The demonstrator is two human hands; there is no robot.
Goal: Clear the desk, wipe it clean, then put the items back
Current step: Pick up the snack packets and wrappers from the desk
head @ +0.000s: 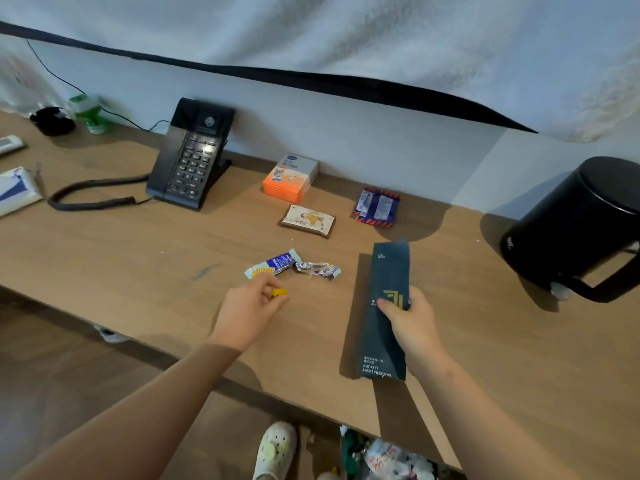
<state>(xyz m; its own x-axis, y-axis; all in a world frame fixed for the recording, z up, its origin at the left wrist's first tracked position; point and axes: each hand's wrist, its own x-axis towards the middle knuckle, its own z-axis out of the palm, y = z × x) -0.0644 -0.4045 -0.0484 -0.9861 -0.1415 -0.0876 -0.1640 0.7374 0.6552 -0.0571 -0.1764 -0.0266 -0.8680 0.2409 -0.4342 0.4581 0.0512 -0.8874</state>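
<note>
My right hand (412,323) grips a long dark blue-grey paper sleeve (388,271) with gold print, held just above the wooden desk (138,244). My left hand (252,306) pinches a small yellow piece (279,292) over the desk's middle. Just beyond it lie a torn blue-and-white wrapper (273,266) and a crumpled silver wrapper (317,269). Farther back sit a beige snack packet (307,220), a blue-and-red snack packet (377,207) and an orange-and-white box (291,178) against the wall.
A black desk phone (192,157) with a coiled cord stands at the back left. A black kettle (575,226) sits at the right. A green bottle (90,114), a black object (52,121) and a white packet (15,192) lie far left. A trash bag (384,455) sits below the desk edge.
</note>
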